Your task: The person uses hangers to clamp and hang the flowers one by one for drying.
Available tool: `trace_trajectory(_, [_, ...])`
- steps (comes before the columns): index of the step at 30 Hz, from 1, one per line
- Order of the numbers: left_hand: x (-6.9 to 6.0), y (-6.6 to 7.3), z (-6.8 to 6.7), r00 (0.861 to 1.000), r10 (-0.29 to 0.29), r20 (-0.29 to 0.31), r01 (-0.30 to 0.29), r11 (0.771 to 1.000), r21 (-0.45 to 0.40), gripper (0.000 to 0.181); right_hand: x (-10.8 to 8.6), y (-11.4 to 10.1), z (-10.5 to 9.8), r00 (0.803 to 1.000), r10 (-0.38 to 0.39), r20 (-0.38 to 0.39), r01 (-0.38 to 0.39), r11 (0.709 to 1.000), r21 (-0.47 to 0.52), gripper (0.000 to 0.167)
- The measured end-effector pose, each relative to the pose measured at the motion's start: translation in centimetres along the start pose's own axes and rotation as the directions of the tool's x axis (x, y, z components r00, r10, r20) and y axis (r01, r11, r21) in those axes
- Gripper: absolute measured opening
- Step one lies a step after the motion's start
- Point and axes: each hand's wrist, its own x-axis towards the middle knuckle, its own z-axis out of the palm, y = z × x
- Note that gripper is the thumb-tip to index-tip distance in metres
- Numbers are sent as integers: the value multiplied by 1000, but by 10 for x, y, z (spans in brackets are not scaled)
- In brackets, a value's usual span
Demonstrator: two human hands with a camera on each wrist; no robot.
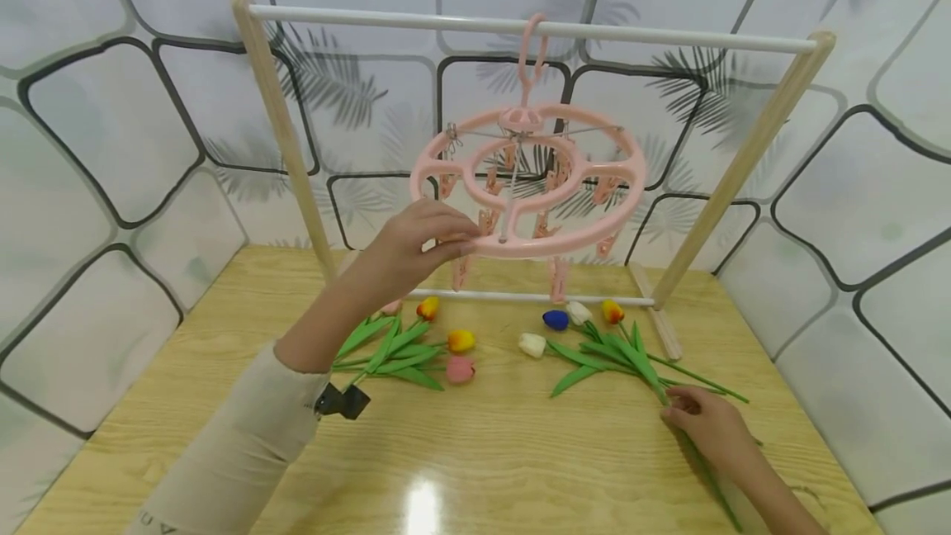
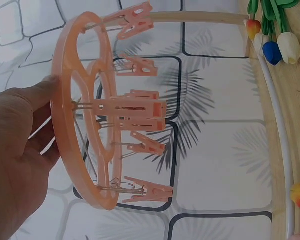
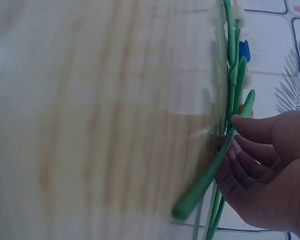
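Observation:
A pink round clip hanger (image 1: 565,242) hangs by its hook from a white rod, with several pink clothespins (image 2: 130,107) dangling under it. My left hand (image 1: 404,246) pinches the near left part of its rim between thumb and fingers. At the right of the table, my right hand (image 1: 709,428) pinches the green stem (image 3: 205,182) of an artificial tulip between thumb and fingertips. This stem lies among a bunch with white (image 1: 532,344), blue (image 1: 555,319) and orange-yellow tulip heads (image 1: 612,311); which head belongs to it I cannot tell.
The rod (image 1: 357,16) spans a wooden-legged rack (image 1: 286,139), with a lower white bar (image 1: 490,296) near the table (image 1: 475,452). Left of centre lies another tulip bunch with pink (image 1: 460,369) and yellow-orange heads (image 1: 461,341), partly behind my left arm. Patterned walls enclose the table.

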Motion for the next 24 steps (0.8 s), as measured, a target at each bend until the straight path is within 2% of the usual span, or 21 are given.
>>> trace_trajectory(7, [-4, 0, -1, 1000, 10, -17, -10, 1000, -9, 26, 3, 0, 1, 1000, 6, 19, -6, 1000, 3, 34])
trace_trajectory(14, [-4, -1, -1, 999, 17, -27, -17, 1000, -1, 26, 3, 0, -1, 999, 40, 25, -41, 999, 28, 35])
trace_trajectory(19, [-3, -1, -1, 1000, 10, -28, -10, 1000, -6, 25, 2, -1, -4, 999, 47, 1, -47, 998, 30, 35])
trace_trajectory(24, [-4, 1, -2, 999, 15, -37, -15, 1000, -3, 25, 2, -9, -7, 999, 17, -28, -16, 1000, 23, 31])
